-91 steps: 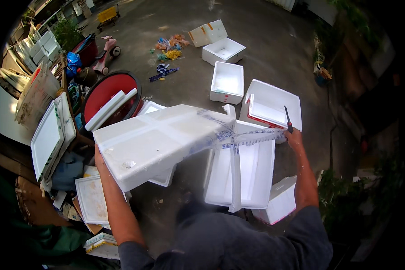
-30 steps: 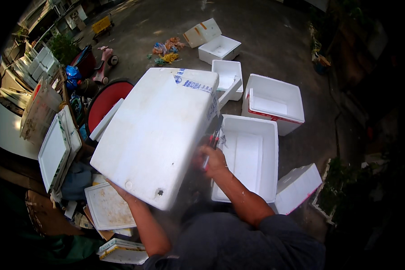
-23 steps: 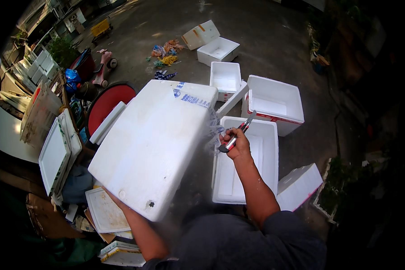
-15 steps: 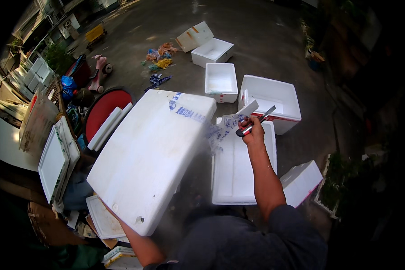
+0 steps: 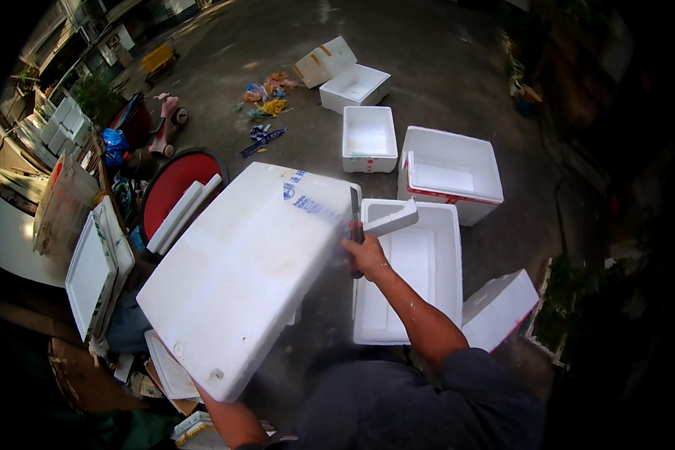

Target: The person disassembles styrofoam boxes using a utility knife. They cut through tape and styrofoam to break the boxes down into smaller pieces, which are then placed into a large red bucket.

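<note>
While the left grip is hidden by the large white foam box (image 5: 240, 270), leaving its hold impossible to tell, only the left forearm (image 5: 229, 420) shows, cut off by the view's lower edge. Right grip (image 5: 367, 255): clamped on a utility knife (image 5: 357, 234) at the box's right side, the printed tape (image 5: 307, 202) blurred. Foam box: tilted, left of centre, dark floor (image 5: 320, 315) showing between its lower right side and an open box (image 5: 376, 307) partly covered by the right forearm (image 5: 420, 319).

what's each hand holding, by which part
The right hand grips a utility knife by its handle; the left hand, mostly hidden, supports a foam box at its near edge.
</note>
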`<state>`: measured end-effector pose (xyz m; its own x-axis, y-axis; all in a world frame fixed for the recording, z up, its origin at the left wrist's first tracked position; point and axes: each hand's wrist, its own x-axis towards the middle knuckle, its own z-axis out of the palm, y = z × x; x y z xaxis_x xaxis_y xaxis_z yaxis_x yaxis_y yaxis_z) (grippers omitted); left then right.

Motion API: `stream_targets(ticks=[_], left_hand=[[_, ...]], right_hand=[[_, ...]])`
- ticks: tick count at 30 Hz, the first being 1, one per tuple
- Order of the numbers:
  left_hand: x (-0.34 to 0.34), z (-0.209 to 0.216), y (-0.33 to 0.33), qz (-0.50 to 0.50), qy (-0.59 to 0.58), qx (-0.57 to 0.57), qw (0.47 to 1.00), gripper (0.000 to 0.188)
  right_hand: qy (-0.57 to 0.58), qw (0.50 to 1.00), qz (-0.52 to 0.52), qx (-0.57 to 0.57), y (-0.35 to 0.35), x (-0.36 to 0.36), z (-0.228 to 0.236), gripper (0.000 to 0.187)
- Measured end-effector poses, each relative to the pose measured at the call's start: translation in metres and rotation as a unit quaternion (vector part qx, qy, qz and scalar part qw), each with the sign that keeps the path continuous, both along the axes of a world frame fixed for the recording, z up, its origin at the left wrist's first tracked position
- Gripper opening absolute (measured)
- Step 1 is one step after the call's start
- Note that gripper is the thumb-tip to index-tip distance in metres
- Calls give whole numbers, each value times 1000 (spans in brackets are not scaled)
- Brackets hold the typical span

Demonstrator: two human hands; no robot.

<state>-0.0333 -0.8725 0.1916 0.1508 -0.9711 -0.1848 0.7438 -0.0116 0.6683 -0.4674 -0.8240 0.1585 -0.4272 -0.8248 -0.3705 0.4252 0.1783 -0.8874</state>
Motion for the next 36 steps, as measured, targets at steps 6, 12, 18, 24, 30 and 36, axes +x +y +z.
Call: stream_targets(ticks=[6, 12, 18, 24, 30, 36], left_hand=[[-30, -49, 15, -91, 8, -36, 995, 62], [-135, -33, 30, -104, 55, -28, 993, 75], [-137, -37, 0, 74, -31, 100, 992, 61], [-80, 6, -25, 121, -61, 56, 989, 63], [-50, 10, -46, 77, -50, 62, 994, 62], [-15, 13, -61, 17, -16, 72, 997, 57]], right_hand=[[-66, 997, -13, -46, 9, 58, 12, 13], [121, 975, 177, 53, 31, 96, -9, 35], [105, 968, 221, 51, 53, 89, 19, 31], [-9, 990, 120, 77, 94, 6, -3, 17], [-97, 995, -11, -1, 113, -67, 9, 9], [-84, 990, -107, -38, 143, -155, 14, 13]])
